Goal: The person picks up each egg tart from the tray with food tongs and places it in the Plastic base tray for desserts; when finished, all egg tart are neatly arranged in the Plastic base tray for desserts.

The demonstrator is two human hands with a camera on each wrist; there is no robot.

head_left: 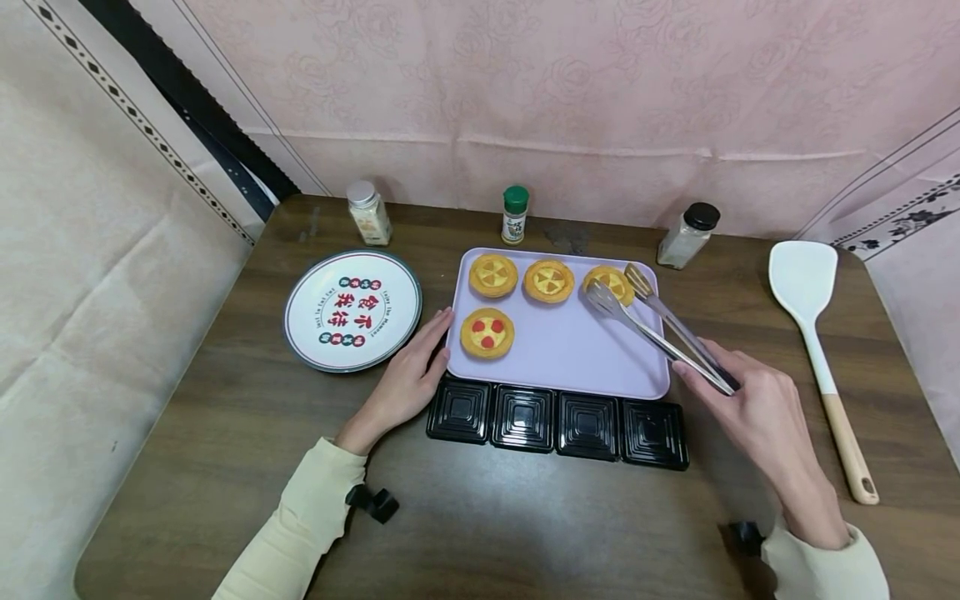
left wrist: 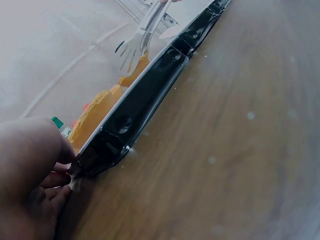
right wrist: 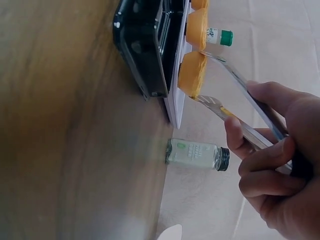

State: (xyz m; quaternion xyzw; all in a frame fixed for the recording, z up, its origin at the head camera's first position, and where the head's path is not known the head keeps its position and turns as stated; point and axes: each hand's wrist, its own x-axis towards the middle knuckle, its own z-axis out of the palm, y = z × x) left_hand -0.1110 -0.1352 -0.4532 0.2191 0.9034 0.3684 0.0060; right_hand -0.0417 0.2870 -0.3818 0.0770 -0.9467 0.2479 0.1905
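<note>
A lilac tray (head_left: 577,358) holds several egg tarts, three in its back row and one (head_left: 487,332) at the front left. My right hand (head_left: 757,408) grips metal tongs (head_left: 652,325) whose open tips straddle the back-right tart (head_left: 609,282). In the right wrist view the tongs (right wrist: 240,115) reach that tart (right wrist: 192,74). My left hand (head_left: 408,379) rests with straight fingers against the tray's left edge. In the left wrist view its fingers (left wrist: 55,180) touch the corner of the black tray (left wrist: 145,105).
A row of black plastic cups (head_left: 558,421) lies in front of the tray. A printed plate (head_left: 352,308) sits to the left, a white spatula (head_left: 817,333) to the right. Three spice jars (head_left: 369,212) (head_left: 514,214) (head_left: 688,235) stand along the back.
</note>
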